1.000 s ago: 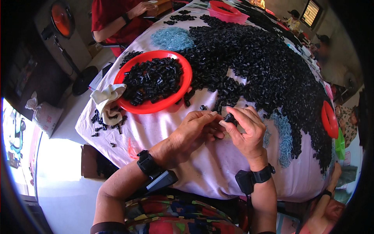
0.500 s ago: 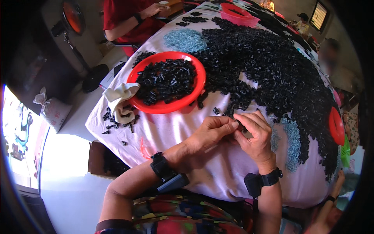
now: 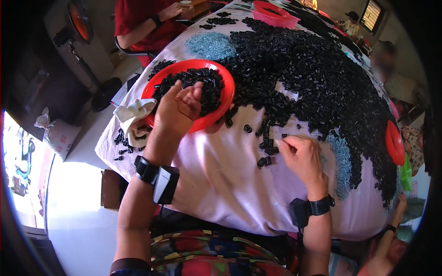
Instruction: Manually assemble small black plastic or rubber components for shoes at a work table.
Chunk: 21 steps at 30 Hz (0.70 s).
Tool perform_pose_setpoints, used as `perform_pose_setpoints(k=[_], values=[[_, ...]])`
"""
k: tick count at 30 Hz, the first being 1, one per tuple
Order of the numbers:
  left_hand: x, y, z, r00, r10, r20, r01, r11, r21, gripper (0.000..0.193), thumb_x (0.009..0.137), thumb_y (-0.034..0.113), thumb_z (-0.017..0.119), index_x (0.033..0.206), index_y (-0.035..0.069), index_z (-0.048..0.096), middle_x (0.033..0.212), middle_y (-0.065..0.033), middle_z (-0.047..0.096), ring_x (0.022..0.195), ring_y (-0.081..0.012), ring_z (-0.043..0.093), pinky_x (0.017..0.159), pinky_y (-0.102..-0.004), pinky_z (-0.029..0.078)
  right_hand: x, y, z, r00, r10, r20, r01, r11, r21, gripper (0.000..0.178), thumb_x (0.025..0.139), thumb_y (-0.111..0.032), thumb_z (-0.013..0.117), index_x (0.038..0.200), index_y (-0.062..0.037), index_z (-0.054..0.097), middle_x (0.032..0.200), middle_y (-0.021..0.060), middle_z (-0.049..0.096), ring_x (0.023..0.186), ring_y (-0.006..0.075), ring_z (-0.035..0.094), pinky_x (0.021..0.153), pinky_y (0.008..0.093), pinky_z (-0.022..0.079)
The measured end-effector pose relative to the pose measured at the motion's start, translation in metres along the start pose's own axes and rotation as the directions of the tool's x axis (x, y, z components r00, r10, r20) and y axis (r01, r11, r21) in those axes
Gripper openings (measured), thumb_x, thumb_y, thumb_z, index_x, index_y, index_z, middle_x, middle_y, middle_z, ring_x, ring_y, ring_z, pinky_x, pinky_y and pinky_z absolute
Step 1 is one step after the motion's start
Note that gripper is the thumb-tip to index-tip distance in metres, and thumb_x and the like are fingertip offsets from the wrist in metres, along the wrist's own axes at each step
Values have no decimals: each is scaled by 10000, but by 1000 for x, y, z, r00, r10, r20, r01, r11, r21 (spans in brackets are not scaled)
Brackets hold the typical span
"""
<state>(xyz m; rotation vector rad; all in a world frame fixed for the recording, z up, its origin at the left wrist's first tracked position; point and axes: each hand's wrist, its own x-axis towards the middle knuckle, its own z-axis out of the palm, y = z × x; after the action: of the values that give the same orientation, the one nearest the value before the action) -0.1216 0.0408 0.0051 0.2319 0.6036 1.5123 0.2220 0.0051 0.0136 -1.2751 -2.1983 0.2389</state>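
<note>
My left hand (image 3: 178, 108) hovers at the near side of a round red basin (image 3: 226, 99), palm turned up and fingers loosely apart, with nothing visible in it. Small black plastic parts (image 3: 212, 82) fill the basin. Farther right, my right hand (image 3: 301, 155) is low over the cloth, its fingers curled and thumb pressed in at the near edge of a wide heap of the same black parts (image 3: 294, 60). What its fingertips hold, if anything, is hidden. A few loose black parts (image 3: 264, 161) lie just left of them.
Silvery-blue small pieces lie in one pile (image 3: 211, 45) behind the basin and another pile (image 3: 341, 161) right of my right hand. A white cloth (image 3: 133, 115) hangs over the basin's left rim. Across the table (image 3: 216, 184), a person in red (image 3: 138, 27) sits; a fan (image 3: 80, 23) stands left.
My hands were together over the near cloth; the left has swung left to the basin and opened. The right stays near the heap's edge. A few black parts now show beside it.
</note>
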Motion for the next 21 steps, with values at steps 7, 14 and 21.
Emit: perform_pose_setpoints(k=[7, 14, 21], values=[[-23, -27, 26, 983, -6, 184, -65, 924, 378, 292, 1064, 255, 582, 1245, 37, 652, 999, -38, 726, 821, -131, 689, 693, -229, 541, 3, 0, -7, 986, 20, -166, -13, 999, 38, 115, 927, -129, 696, 918, -27, 747, 862, 146, 729, 804, 337, 683, 723, 427, 537], [-59, -105, 48, 778, -266, 569, -499, 287, 818, 315, 987, 218, 690, 1221, 11, 732, 1134, -116, 734, 1058, -226, 684, 908, -378, 539, -4, 31, -27, 951, 259, -170, -297, 920, -257, 171, 879, -196, 678, 813, -48, 734, 690, 181, 676, 661, 395, 677, 621, 475, 524], [-65, -113, 39, 713, -250, 655, -679, -12, 734, 238, 852, 85, 708, 1068, -12, 732, 1046, -183, 683, 1011, -322, 684, 873, -414, 554, -3, 28, -34, 933, 337, -127, -357, 910, -212, 178, 852, -196, 684, 773, -47, 742, 699, 172, 696, 669, 381, 693, 635, 440, 538]])
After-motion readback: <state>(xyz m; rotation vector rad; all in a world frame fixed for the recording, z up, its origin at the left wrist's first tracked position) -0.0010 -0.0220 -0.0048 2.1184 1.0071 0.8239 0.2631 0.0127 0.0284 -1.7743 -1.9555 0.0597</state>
